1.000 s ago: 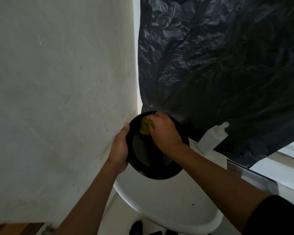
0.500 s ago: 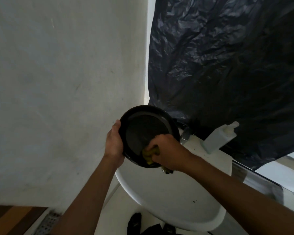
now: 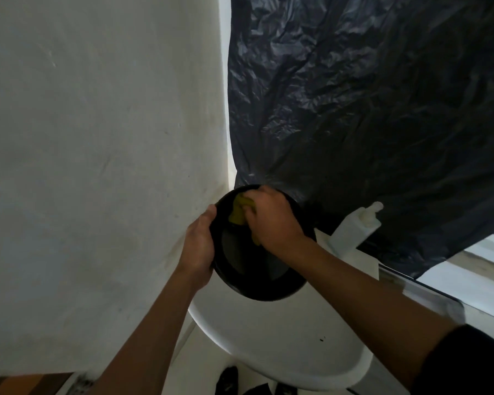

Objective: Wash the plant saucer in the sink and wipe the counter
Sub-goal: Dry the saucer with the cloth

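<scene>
A round black plant saucer [image 3: 251,269] is tilted up over the white sink [image 3: 283,346]. My left hand [image 3: 198,243] grips its left rim, thumb on the front edge. My right hand [image 3: 271,220] holds a yellow-green sponge [image 3: 238,212] pressed against the saucer's upper inside. Most of the sponge is hidden under my fingers. The tap is hidden behind the saucer.
A white pump bottle [image 3: 355,228] stands on the sink's back ledge to the right. Black plastic sheeting [image 3: 368,109] hangs behind the sink. A pale wall [image 3: 97,166] runs close along the left. Dark shoes [image 3: 228,380] show below the basin.
My right hand has moved the sponge from the saucer's lower edge up to its top. The saucer stays held over the sink by my left hand.
</scene>
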